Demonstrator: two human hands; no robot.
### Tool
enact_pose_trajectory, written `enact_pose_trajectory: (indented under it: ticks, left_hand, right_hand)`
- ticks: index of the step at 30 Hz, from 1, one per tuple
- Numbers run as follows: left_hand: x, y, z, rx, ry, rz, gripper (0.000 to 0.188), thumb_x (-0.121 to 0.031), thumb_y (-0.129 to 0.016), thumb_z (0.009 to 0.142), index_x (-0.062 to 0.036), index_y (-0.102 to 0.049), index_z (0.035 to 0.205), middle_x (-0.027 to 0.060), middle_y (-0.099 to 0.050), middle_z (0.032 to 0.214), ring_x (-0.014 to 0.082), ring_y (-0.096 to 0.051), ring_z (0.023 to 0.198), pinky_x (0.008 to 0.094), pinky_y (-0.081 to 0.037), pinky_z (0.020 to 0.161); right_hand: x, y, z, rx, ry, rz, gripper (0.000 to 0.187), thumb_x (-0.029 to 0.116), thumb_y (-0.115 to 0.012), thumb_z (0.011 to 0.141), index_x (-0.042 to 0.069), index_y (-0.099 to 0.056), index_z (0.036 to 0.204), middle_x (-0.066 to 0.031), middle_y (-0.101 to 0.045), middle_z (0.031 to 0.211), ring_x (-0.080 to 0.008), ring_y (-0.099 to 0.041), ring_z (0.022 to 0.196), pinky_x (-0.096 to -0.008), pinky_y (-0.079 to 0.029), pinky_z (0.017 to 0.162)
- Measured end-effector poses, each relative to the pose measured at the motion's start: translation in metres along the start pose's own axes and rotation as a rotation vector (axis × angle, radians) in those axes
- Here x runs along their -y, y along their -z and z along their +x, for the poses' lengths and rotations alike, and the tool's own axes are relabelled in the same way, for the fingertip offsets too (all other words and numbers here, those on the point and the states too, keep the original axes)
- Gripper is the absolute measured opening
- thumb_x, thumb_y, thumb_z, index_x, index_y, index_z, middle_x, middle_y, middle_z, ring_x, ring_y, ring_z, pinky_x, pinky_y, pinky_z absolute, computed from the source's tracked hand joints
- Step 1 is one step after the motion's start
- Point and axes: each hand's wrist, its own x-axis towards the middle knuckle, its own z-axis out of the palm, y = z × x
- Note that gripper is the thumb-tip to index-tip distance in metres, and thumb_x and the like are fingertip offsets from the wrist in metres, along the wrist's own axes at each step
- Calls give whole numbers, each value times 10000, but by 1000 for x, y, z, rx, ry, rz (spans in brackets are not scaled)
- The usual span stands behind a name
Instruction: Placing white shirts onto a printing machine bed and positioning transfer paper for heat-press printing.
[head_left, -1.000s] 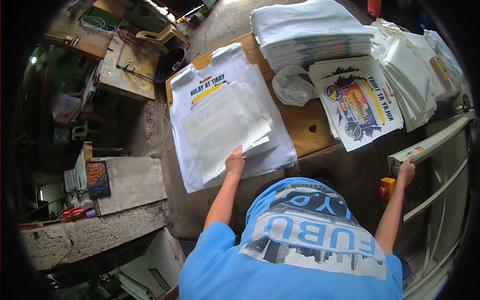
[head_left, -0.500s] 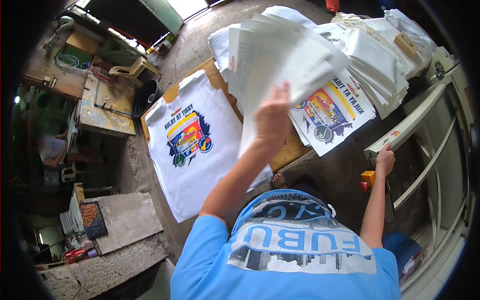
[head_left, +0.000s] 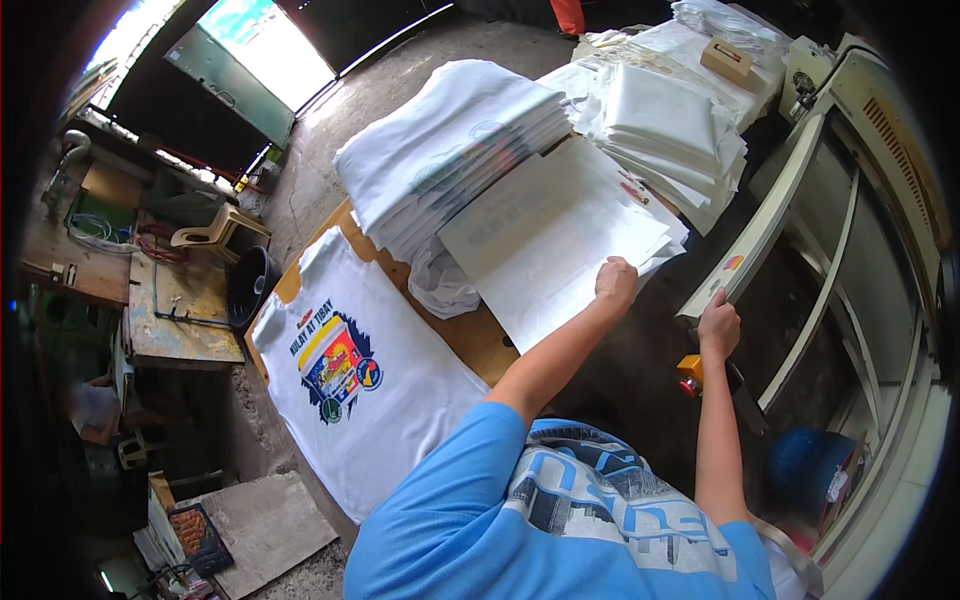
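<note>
My left hand (head_left: 617, 283) is closed at the near right edge of a stack of white paper sheets (head_left: 545, 240), which lies on a brown board. My right hand (head_left: 718, 328) is wrapped round the front bar (head_left: 745, 260) of a large cream machine's raised frame. Left of the paper, a white T-shirt (head_left: 345, 375) with a colourful print lies spread on the board (head_left: 480, 350). Behind the sheets rises a folded pile of white shirts (head_left: 450, 145). A crumpled white cloth (head_left: 442, 280) sits between pile and paper.
An orange box with a red button (head_left: 690, 370) hangs below the machine's bar. White cloth stacks (head_left: 665, 120) and a small cardboard box (head_left: 726, 60) are at the back right. At left stand a black tub (head_left: 253, 285), a beige chair (head_left: 215, 232) and a worn worktable (head_left: 185, 325).
The fanned sheets my left hand was lifting now lie flat, covering the printed sheet. That hand has moved right and down. My right hand keeps its hold on the bar.
</note>
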Motion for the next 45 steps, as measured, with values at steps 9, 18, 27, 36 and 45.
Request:
enact_pose_trajectory:
  ticks: [9,18,27,36,45]
  left_hand:
    - [1,15,-13,-35,48,-226,591,-388,-540,774,-50,-379,1231,211,-424,1184,319,-540,962,448,-431,805]
    - [166,-8,-164,-361,245,-68,687,-409,-469,811,-129,-173,1364,144,-59,1422,286,-71,1313,558,-72,988]
    - [290,-72,-352,-365,935,-36,687,-471,-377,835,-165,-94,1381,95,-7,1438,262,-11,1322,587,-11,978]
    - [225,-67,-323,-163,381,-104,603,-423,-353,860,-193,-141,1376,68,-52,1439,234,-49,1325,539,-13,1010]
    - [263,-60,-283,-174,440,5,606,-433,-394,830,-192,-214,1357,79,-94,1431,252,-88,1316,569,-43,996]
  right_hand:
    - [2,-6,1,5,8,-22,588,409,-270,883,-30,-631,733,-226,-609,757,-390,-587,748,-461,-479,665]
    - [-2,-7,-1,22,-15,-8,616,449,-244,880,-27,-627,804,-235,-606,827,-396,-576,809,-476,-463,702]
    - [-6,-9,9,83,0,-28,641,473,-216,882,-25,-619,868,-224,-601,903,-385,-563,874,-453,-462,748]
    - [-5,-16,3,81,2,-12,645,485,-206,879,-11,-616,920,-216,-598,937,-382,-556,901,-456,-459,754]
    - [-3,-11,-4,90,-8,-35,637,486,-217,878,-7,-618,920,-208,-601,941,-374,-563,896,-453,-464,748]
